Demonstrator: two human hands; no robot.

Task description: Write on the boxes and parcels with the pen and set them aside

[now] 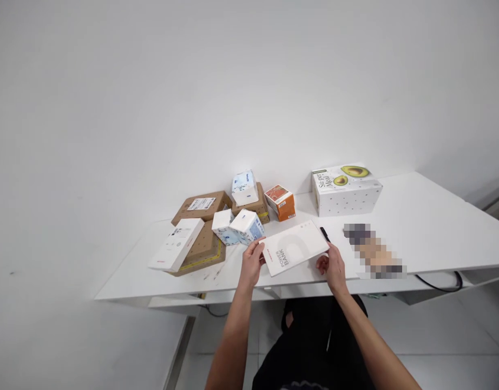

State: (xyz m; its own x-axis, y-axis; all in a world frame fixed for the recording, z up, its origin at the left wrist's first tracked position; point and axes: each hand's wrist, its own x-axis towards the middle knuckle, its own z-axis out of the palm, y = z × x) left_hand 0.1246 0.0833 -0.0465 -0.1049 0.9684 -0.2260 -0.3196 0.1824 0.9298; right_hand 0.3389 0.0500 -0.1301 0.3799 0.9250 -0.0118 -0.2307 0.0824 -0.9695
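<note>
Above the desk's front part, a flat white power bank box (294, 246) is held tilted between both hands, its printed face up. My left hand (253, 261) is closed on the box's left end, thumb on top. At the opposite end, my right hand (333, 266) pinches the near right corner, with its other fingers curled below. A black pen (324, 234) lies just beyond that corner, partly hidden by the box. To the left of my left hand, two white-and-blue tissue packs (246, 225) lean against each other.
Brown cardboard boxes (209, 206) and another white box (178, 244) are piled on the left of the white desk (440, 227). A third tissue pack (244, 187) tops one carton. Behind stand an orange box (280, 202) and an avocado-print box (347, 189). A pixelated patch covers something at right.
</note>
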